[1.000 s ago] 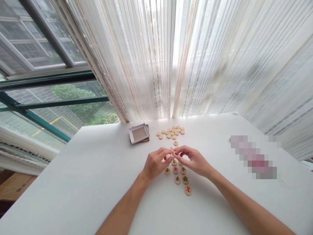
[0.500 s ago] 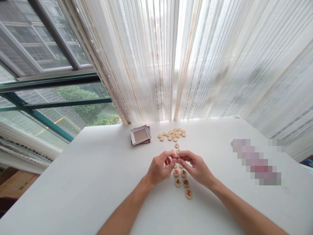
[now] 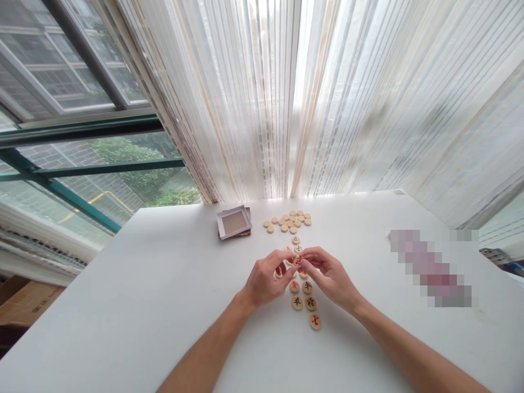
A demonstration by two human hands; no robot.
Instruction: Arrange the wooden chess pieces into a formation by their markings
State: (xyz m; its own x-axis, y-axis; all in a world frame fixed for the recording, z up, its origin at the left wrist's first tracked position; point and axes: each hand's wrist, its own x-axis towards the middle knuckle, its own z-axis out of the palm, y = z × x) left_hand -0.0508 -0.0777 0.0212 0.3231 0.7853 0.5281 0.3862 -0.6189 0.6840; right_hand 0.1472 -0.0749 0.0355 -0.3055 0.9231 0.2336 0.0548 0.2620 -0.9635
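Note:
A round wooden Chinese chess piece [image 3: 297, 262] with a red character is raised between my two hands, its marked side toward me. My left hand [image 3: 264, 279] pinches its left edge with thumb and forefinger. From the other side, the fingers and thumb of my right hand [image 3: 331, 278] close on the same piece. Below the hands lie face-up pieces: a red-marked piece [image 3: 315, 321] nearest me, a black-marked piece [image 3: 310, 303] and several more in rough columns. Beyond the fingertips sits another black-marked piece [image 3: 295, 240]. My hands partly cover some pieces in the middle.
Several blank-side-up pieces [image 3: 292, 224] are clustered toward the far edge of the white table [image 3: 164, 305]. Left of them stands a shallow open box [image 3: 234, 222], resting on a darker part. A blurred pinkish object [image 3: 429, 270] lies at the right. Curtains [image 3: 262, 109] hang behind the table.
The held piece has tilted up, so its red character now faces me. Both hands stay in nearly the same place. The view has shifted slightly.

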